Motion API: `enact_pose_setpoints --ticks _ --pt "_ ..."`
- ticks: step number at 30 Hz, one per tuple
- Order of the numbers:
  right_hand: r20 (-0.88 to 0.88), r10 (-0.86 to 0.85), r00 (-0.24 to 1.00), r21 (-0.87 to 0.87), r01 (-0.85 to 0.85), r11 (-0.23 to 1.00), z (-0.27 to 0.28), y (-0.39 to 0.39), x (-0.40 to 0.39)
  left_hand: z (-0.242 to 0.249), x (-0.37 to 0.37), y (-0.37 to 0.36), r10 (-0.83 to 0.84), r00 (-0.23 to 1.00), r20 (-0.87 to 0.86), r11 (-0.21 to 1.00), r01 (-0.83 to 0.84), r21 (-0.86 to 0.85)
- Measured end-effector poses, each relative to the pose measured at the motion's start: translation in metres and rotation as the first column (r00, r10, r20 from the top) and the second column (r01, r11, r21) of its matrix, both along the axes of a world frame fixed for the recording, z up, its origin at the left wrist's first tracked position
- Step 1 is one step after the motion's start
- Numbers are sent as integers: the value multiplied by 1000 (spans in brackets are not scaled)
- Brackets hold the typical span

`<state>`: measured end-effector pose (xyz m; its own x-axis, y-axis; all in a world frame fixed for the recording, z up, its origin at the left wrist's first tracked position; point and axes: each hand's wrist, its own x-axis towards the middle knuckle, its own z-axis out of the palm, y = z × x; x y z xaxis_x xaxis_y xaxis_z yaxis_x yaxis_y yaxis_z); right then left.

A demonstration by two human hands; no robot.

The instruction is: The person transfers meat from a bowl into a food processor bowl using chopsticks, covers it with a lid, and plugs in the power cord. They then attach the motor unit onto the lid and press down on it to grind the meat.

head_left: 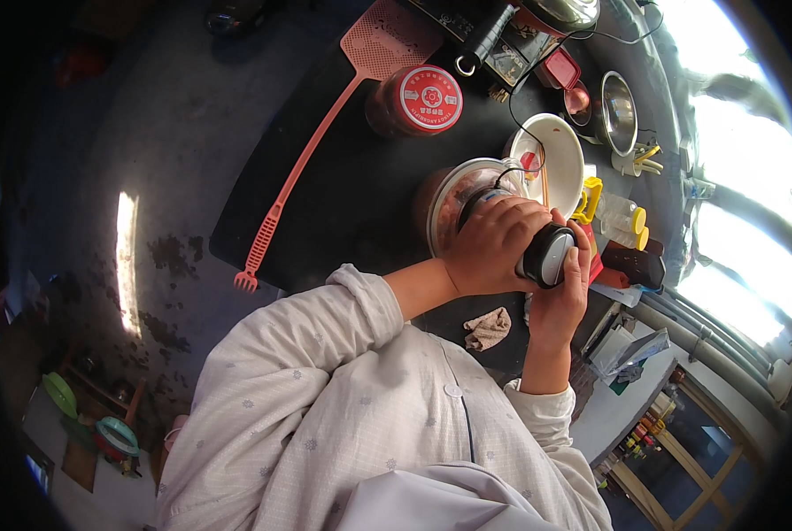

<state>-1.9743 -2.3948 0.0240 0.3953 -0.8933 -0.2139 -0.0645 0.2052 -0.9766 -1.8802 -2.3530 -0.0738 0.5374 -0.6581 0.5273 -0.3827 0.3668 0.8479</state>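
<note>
An electric food chopper with a black motor head (552, 257) and a silvery top stands over a clear bowl (444, 208) with reddish contents. My left hand (495, 243) is wrapped around the side of the motor head. Against its top edge, the thumb and fingers of my right hand (562, 296) close on the other side. A thin black cord runs up from the appliance. Behind it is a white bowl (562, 150) holding chopsticks and something red. A crumpled beige cloth (487, 329) lies near my right wrist.
A red-lidded jar (429, 99) and a long pink fly swatter (312, 150) lie on the black table (334, 212). Toward the window are a steel bowl (619, 113), yellow-capped bottles (624, 221) and a red box (559, 69). A black-handled pan (486, 40) is at the far edge.
</note>
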Motion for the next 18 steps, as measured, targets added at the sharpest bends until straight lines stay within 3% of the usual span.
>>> enact_pose_setpoints --ticks 18 --pt "10 0 1000 4 0 1000 -1 0 -1 0 2 0 -7 1000 19 1000 7 10"
